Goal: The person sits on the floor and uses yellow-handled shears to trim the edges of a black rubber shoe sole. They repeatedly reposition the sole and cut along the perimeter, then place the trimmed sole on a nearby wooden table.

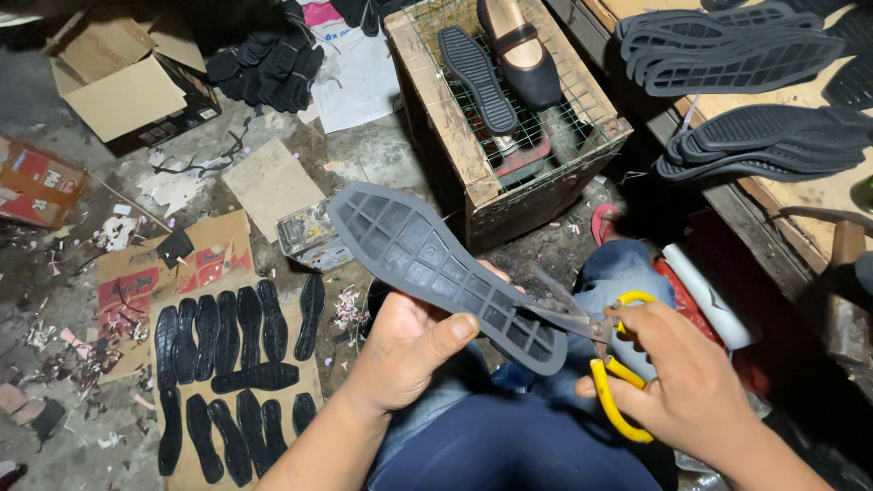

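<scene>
Sole in hand: grey rubber shoe sole [436, 268], ribbed grid side up, held slantwise above the person's lap, toe end pointing up-left, heel end down-right.
Left hand: left hand [409, 350] grasps the sole from beneath at its narrow waist, thumb pressed over the near edge, fingers hidden under it.
Right hand: right hand [687, 386] is clenched around the yellow-handled scissors [600, 350], fingers through the loops.
Scissors: blades slightly parted, tips touching the heel edge of the sole; whether they bite into the rubber cannot be told.
Lap: blue denim knees [509, 436] below both hands.
Floor, left: sheet of cardboard [223, 245] with rows of black soles [236, 345] lying flat, some side by side, one crosswise.
Floor, scraps: pale trimmings scattered on the dirty concrete floor [55, 300]; a small clear plastic tray [305, 236] lies just beside the toe end of the held sole.
Crate: wooden crate [455, 136] topped with wire mesh, directly ahead; a black ridged sole [477, 77] and a black flat shoe [523, 50] with tan lining rest on the mesh.
Bench, right: wooden bench [818, 191] carrying two stacks of dark soles [737, 50], tread side up, well apart from the hands.
Far left: open cardboard box [127, 95]; a heap of black pieces [268, 64] near it.
</scene>
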